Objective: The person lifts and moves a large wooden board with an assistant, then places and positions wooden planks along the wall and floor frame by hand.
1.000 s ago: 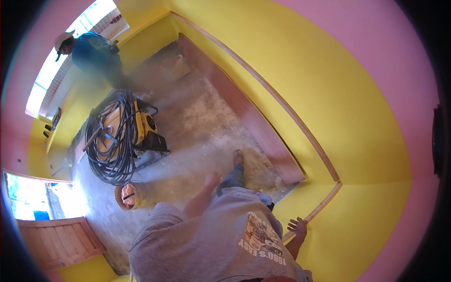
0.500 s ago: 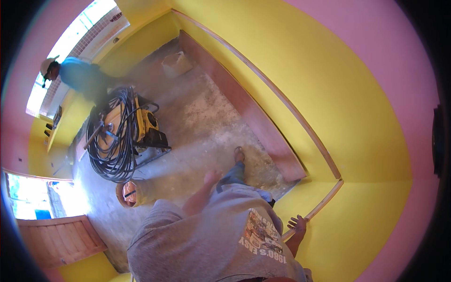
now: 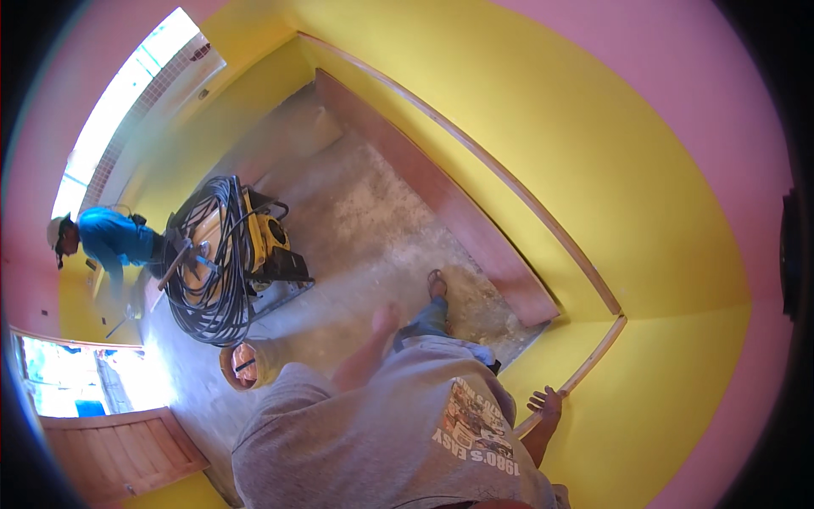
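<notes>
Touches wooden strip (image 3: 597,355) at lower right with right hand (image 3: 548,402), fingers parted; cannot tell whether gripping. Shows left hand (image 3: 386,320) below centre, too blurred to judge closure. Includes black cable (image 3: 233,280) left of centre, co-worker (image 3: 114,237) far left.

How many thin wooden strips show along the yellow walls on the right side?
2: a long strip above the pinkish board, and a shorter strip from its near end to the right hand. The grey shirt may hide more.
</notes>
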Motion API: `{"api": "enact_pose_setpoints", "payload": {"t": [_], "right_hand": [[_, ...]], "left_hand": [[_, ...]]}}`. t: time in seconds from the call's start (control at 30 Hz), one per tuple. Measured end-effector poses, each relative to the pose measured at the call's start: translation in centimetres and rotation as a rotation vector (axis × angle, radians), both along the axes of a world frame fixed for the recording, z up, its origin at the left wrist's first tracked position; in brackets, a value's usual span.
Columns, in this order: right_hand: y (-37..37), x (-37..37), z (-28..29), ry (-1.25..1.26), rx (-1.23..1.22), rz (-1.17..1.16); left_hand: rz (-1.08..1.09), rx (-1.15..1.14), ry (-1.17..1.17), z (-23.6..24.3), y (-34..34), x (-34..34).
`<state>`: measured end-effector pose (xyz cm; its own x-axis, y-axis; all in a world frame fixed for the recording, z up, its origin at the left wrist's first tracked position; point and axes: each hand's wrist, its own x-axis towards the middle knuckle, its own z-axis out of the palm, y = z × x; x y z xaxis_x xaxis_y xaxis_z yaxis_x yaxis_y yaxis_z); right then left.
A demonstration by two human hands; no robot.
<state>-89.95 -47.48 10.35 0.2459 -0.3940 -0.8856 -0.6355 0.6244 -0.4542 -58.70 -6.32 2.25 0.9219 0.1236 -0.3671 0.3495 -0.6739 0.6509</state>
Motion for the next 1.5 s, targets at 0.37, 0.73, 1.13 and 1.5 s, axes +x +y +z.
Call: {"api": "enact_pose_setpoints", "payload": {"t": [0.37, 0.73, 1.13, 1.5], "right_hand": [[0.0, 0.0, 0.1, -0.026, 0.017, -0.007], [1.1, 1.5, 2.4, 0.032, -0.062, -0.054], [-0.5, -0.6, -0.9, -0.009, 0.037, -0.028], [-0.4, -0.5, -0.7, 0.002, 0.039, -0.1]], "left_hand": [[-0.037, 0.01, 0.06, 3.0, -0.6, 0.5], [0.085, 0.015, -0.136, 3.9, -0.4, 0.3], [0.068, 0.032, 0.008, 5.3, -1.0, 0.0], [0.036, 0.014, -0.083, 4.1, -1.6, -0.4]]}}
